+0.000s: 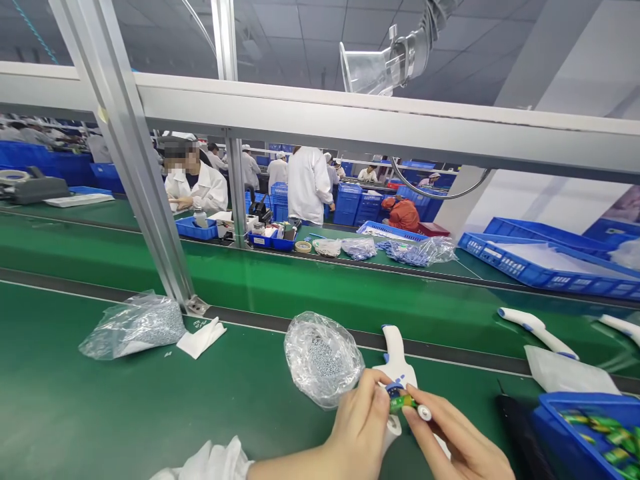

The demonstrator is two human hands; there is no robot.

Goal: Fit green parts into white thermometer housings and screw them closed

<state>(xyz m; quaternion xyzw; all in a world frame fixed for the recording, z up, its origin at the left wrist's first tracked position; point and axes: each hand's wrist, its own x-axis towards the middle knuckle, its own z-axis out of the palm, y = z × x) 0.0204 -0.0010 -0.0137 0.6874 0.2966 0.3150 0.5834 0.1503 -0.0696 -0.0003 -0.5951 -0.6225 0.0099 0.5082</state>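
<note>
My left hand [357, 420] is closed around the lower part of a white handheld device with blue trim [395, 353] that rests on the green table. My right hand [457, 443] pinches a small green battery [403, 402] at the device's blue opening, thumb and forefinger closed on it. A small white round part [425, 413] sits by my right fingertips. An open clear bag of tiny metal parts [323, 357] lies just left of the device.
A blue bin of green batteries [585, 433] stands at the lower right beside a black tool [520, 433]. More white devices [537, 331] lie on the conveyor. A second bag [135, 325] and a white cloth [201, 337] sit left, by a metal post [145, 193]. Workers in white coats sit beyond.
</note>
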